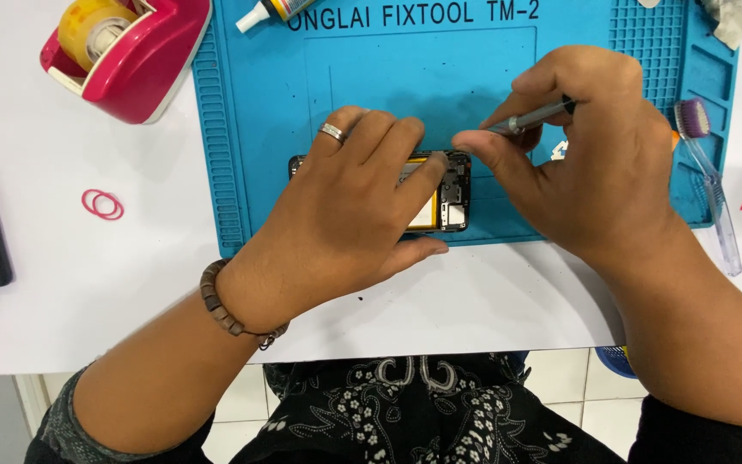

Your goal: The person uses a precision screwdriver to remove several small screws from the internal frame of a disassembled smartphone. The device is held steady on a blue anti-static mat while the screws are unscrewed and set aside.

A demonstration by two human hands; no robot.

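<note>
Hands: left (349, 210) flat on opened phone (448, 193), right (581, 163) pinching slim metal screwdriver (538, 114).

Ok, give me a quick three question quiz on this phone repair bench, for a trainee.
1. True or false: the left hand rests on the opened phone.
2. What does the right hand hold? A grey screwdriver, B toothbrush, C glue bottle.
3. What colour is the mat under the phone?
Key: 1 true; 2 A; 3 blue.
</note>
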